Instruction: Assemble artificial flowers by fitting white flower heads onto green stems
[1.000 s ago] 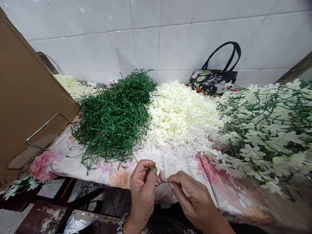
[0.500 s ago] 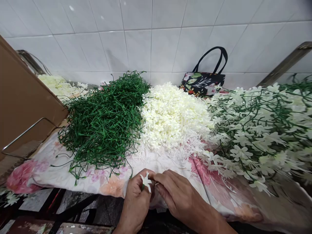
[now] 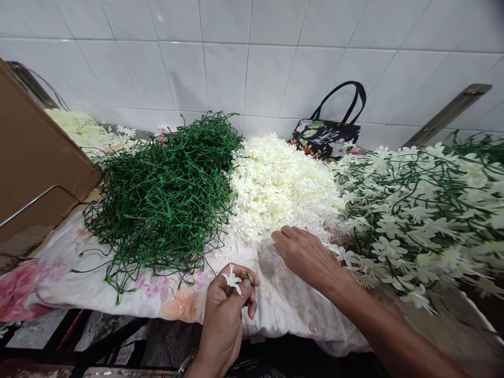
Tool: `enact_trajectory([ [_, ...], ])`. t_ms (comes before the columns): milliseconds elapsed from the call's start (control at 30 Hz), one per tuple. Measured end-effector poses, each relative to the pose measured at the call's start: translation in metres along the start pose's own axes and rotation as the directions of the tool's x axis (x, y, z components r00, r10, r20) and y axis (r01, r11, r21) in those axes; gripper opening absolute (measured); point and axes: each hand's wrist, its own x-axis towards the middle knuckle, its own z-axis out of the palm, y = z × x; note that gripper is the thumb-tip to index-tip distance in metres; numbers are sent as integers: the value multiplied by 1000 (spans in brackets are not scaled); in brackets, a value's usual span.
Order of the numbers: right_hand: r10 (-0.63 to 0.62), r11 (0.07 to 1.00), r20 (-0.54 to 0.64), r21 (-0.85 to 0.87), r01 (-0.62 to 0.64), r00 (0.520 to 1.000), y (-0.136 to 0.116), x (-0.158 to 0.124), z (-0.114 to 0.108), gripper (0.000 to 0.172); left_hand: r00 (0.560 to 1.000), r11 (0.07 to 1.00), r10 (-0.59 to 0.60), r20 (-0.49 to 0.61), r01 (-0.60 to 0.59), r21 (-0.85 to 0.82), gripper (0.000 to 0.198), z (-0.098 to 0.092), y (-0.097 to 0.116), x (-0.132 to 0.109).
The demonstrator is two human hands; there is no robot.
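My left hand [image 3: 230,302] is closed near the front edge of the cloth. It holds a green stem bearing one white flower [image 3: 231,280], and a bare green tip shows beside its thumb. My right hand [image 3: 301,254] lies at the front edge of the heap of cream-white petals [image 3: 281,184], over the thin white stamens [image 3: 315,226]. Its fingers are bent together, and whatever is under the fingertips is too small to tell. Left of the petals is a tangled pile of green stems [image 3: 169,194].
Assembled white flowers on green stems [image 3: 417,220] fill the right side. A black floral bag [image 3: 325,137] stands by the tiled wall. At the left is a cardboard box [image 3: 39,147]. Floral cloth [image 3: 189,304] covers the work surface.
My right hand has left my left hand and moved up and right to the petal heap. My left hand still holds the flower stem, its green tip now showing. The view has shifted slightly.
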Motion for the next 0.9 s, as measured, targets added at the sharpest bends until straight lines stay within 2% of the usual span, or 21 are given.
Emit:
enact_trajectory([
  [233,41,990,-57,139,-33,998,6,-6,2,23,993,993,-115,-20,114,-43,32,1,-3,1],
  [367,94,955,-95,289,-63,991,10,-15,-3,20,997,996,-77,0,77,-49,30,1,-4,0],
  [433,135,907,-76,410,-93,988,8,-20,-7,18,999,997,-53,12,53,-49,29,1,-5,-1],
  [467,172,847,-39,516,-128,984,6,-22,-9,18,999,998,-41,22,42,-48,29,2,-6,-1],
  [500,213,749,16,640,-173,977,4,-25,-11,18,999,998,-31,33,33,-48,29,3,-7,-1],
  [567,262,453,162,850,-270,951,-4,-29,-13,20,999,999,-1,37,3,-52,28,5,-8,-2],
  [633,251,185,278,926,-328,927,-13,-34,-14,24,999,998,39,23,-38,-51,26,7,-10,-3],
  [700,220,28,340,934,-355,914,-21,-37,-15,27,998,998,59,30,-58,-27,27,7,-13,-4],
  [767,204,-35,367,929,-368,908,-26,-38,-15,31,997,999,46,66,-47,7,29,7,-16,-4],
  [833,200,-33,369,929,-370,908,-29,-38,-14,33,997,999,28,75,-30,33,28,7,-19,-3],
  [900,193,-11,363,930,-368,912,-29,-38,-14,33,999,999,17,31,-19,49,24,8,-22,0],
])
